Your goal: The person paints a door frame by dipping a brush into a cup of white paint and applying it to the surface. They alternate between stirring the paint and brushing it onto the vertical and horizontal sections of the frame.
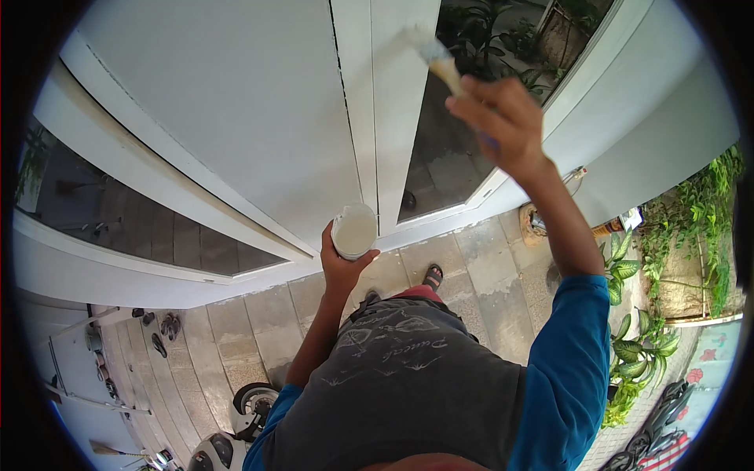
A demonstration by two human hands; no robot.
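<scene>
the painting stroke looks in hand: the right hand (503, 118) is closed around a paintbrush (436, 59), bristles on the white door frame (393, 141), while the left hand (342, 263) grips a paint cup (354, 231) lower down. judging by this, the next move calls for steady pressure along the frame and a reload from the cup.

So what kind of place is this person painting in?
Probably the tiled front porch of a house. The right hand holds a paint-coated brush to a white panelled door, the left hand a small paint cup, with green potted plants alongside.
</scene>
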